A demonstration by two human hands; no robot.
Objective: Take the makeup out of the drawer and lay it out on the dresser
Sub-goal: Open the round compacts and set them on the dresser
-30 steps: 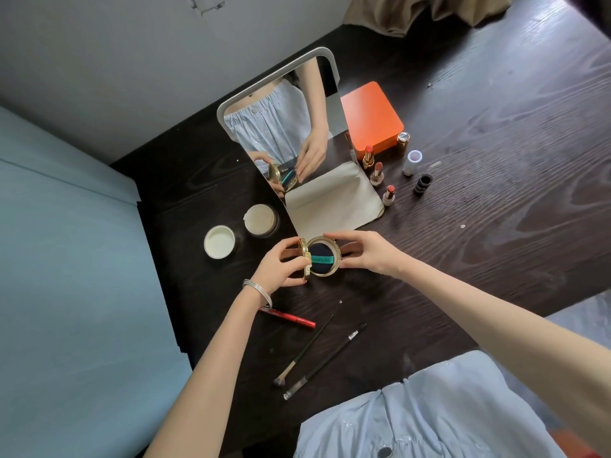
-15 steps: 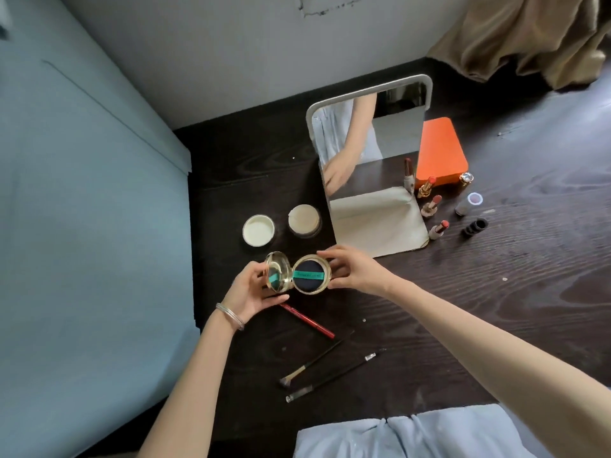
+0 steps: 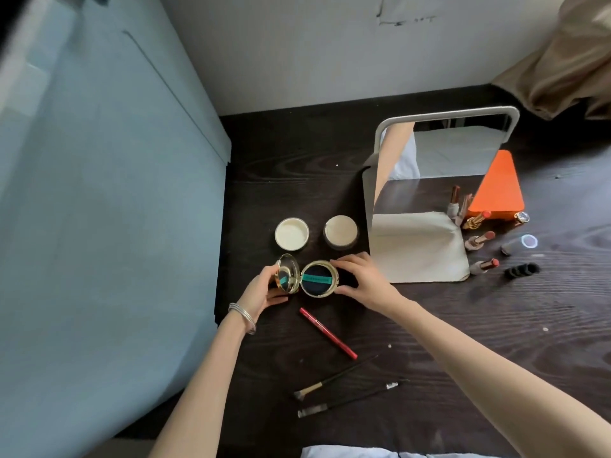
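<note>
The open gold compact sits on the dark counter at frame centre, hinge axis running left to right. The left hand grips the raised lid; the right hand curls its fingers round the base, equally near.

The open compact lies before two jars, left of the mirror.

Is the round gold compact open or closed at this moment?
Open: the round gold compact's lid is swung up to the left, and the dark cushion with a teal strip shows.
</note>
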